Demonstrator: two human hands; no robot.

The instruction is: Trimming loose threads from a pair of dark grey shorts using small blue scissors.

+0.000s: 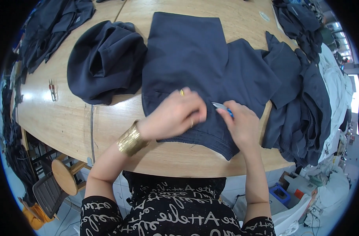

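Pressing down on the flat navy-blue fabric garment [195, 74], the left hand [175, 114] lies with its fingers close together and curled over the cloth near the hem, a wide gold cuff bracelet [131, 139] on the wrist. Just beside it, the right hand [242, 126] pinches a small blue-handled metal snipping tool [222, 108] between thumb and fingertips, its silvery tip pointing at the left fingers and nearly touching them. The garment is spread on the pale round wooden table [65, 118], its lower hem reaching close to the near edge.

With the blade so near the left fingertips, a slip could probably nick a finger, and a tip pushed too deep might cut the cloth itself instead of a loose thread. The hem sits close to the rim, so a tug could drag the piece off the table.

Farther left lies a crumpled dark navy fabric heap [104, 59], and beyond it, near the rim, a small pair of metal clippers with reddish handles [52, 90]. On the right, a stack of folded dark navy garments [305, 106] hangs over the edge.

At the far side of the table sits a small round pale sticker-like disc [264, 16]; whether it bears any marking I cannot tell. Below the table on the right stands a small blue box [279, 193] among white bags.
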